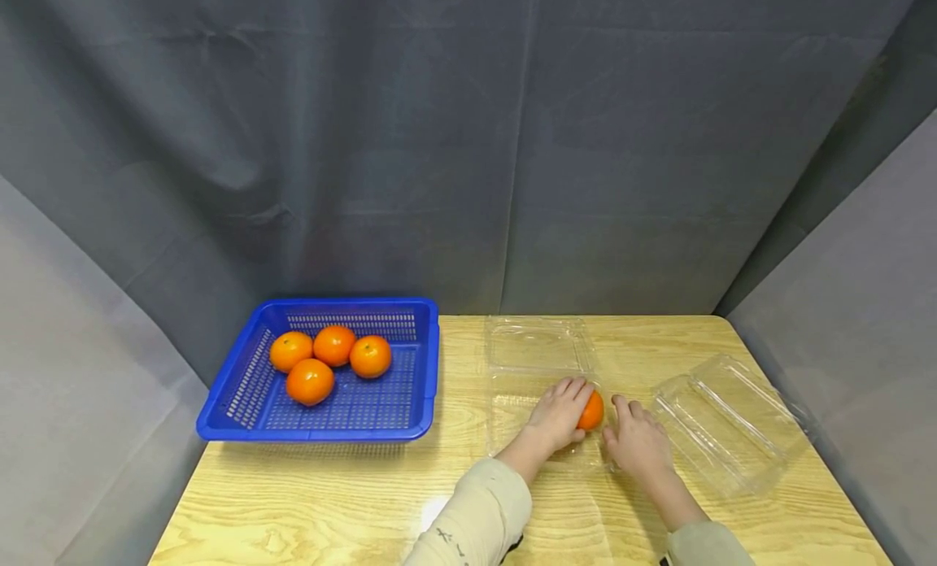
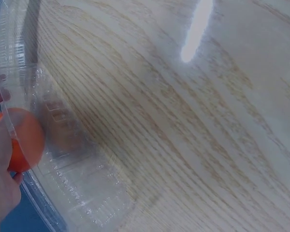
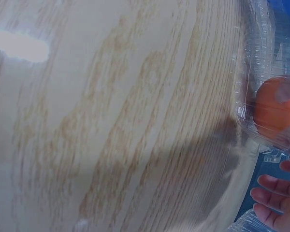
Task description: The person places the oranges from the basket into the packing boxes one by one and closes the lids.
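Note:
An orange (image 1: 590, 411) sits in the right part of an open clear plastic clamshell box (image 1: 505, 411), whose lid lies back toward the curtain. My left hand (image 1: 562, 413) grips this orange from its left side, with fingers over the top and thumb on the near side. In the left wrist view the orange (image 2: 28, 140) shows through the clear wall, beside the left fingers. My right hand (image 1: 638, 437) is just right of the box by its edge, holding nothing. In the right wrist view, its loosely bent fingers (image 3: 273, 193) are apart from the orange (image 3: 275, 110).
On the left stands a blue plastic basket (image 1: 427, 387) with several oranges (image 1: 311, 382) in it. A second clear clamshell box (image 1: 732, 424) lies open at the right of the wooden table (image 1: 293, 501). A dark curtain (image 1: 410, 159) hangs behind.

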### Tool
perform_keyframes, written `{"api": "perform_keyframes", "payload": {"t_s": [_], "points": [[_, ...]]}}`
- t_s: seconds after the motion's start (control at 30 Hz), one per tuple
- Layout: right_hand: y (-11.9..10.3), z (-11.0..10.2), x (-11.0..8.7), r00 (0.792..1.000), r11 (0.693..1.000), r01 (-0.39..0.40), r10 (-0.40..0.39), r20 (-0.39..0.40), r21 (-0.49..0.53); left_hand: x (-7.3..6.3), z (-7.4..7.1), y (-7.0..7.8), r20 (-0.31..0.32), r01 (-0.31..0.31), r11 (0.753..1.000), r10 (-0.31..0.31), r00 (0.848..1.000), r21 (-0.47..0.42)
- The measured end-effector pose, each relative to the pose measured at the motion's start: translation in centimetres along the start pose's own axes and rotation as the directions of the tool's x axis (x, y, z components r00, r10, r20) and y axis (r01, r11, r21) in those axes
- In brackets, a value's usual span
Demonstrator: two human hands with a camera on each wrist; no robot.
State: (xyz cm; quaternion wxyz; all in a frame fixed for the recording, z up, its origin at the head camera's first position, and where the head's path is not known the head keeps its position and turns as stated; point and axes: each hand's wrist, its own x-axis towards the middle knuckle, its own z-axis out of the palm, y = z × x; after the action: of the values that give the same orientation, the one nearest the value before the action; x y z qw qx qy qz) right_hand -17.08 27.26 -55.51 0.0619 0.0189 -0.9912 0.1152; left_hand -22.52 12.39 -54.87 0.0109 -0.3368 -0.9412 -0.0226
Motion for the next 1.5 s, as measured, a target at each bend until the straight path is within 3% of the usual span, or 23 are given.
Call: {"api": "perform_keyframes", "payload": {"t_s": [1.0,1.5], "points": [[-0.1,0.2,0.0,1.000,1.000,0.003,-0.003,-0.010,-0.003,-0.6,0.6,-0.9,0.001,-0.029,0.998,0.029,1.000,-0.062],[0.2,0.3,0.0,0.999,1.000,0.016,-0.016,-0.032,-0.008,-0.8,-0.1,-1.3,-0.021,-0.092,0.991,0.091,0.996,-0.092]]}}
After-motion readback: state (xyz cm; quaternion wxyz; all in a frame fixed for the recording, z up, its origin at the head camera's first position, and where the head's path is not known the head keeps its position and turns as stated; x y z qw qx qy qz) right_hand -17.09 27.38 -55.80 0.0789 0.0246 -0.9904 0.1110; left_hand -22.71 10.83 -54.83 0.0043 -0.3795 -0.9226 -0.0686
